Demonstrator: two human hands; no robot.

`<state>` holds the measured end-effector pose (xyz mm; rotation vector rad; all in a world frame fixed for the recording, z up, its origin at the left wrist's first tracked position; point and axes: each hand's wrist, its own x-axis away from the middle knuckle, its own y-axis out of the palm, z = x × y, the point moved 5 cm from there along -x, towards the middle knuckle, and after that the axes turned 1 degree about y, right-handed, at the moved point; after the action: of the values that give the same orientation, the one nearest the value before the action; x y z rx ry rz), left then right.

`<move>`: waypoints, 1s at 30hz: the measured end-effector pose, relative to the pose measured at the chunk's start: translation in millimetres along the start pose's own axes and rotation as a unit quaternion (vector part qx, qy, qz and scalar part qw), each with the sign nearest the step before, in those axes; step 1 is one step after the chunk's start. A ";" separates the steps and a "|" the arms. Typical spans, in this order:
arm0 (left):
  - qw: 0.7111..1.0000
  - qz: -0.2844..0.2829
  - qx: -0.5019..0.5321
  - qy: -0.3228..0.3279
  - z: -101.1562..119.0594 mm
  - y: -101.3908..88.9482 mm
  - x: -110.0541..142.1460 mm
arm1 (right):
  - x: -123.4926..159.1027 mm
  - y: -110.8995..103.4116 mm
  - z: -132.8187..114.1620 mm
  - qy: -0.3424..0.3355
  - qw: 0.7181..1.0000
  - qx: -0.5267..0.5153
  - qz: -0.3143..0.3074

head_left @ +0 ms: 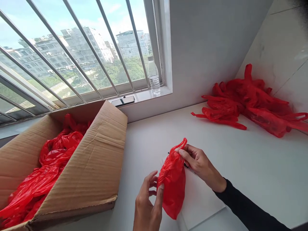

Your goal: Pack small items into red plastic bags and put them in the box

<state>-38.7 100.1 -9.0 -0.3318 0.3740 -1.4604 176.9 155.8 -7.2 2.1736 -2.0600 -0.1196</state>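
Note:
A crumpled red plastic bag [172, 192] hangs between my hands above the white tabletop, its loop handle sticking up at the top. My right hand [198, 162] pinches the bag near that handle with thumb and fingers. Lower down, my left hand [149, 199] grips the bag's left edge, thumb in front and some fingers curled behind it. Under the bag lies a flat white sheet or board [204, 208]. A thin dark object [191, 168] shows partly from behind the bag; its kind is hidden.
At left stands an open cardboard box [96, 160] filled with red plastic bags [57, 154]. More red bags [245, 99] lie heaped at the back right against the wall. A water bottle [154, 77] and a phone [123, 101] rest on the sill of the barred window.

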 end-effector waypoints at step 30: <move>0.984 -0.143 0.093 0.045 -3.2 26.0 5.5 | -14.0 9.4 12.0 0.022 0.997 0.032 -0.061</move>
<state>-16.4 96.9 -23.5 -0.1740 0.2663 -1.7819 164.9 168.7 -18.1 2.3183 -1.9324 -0.0199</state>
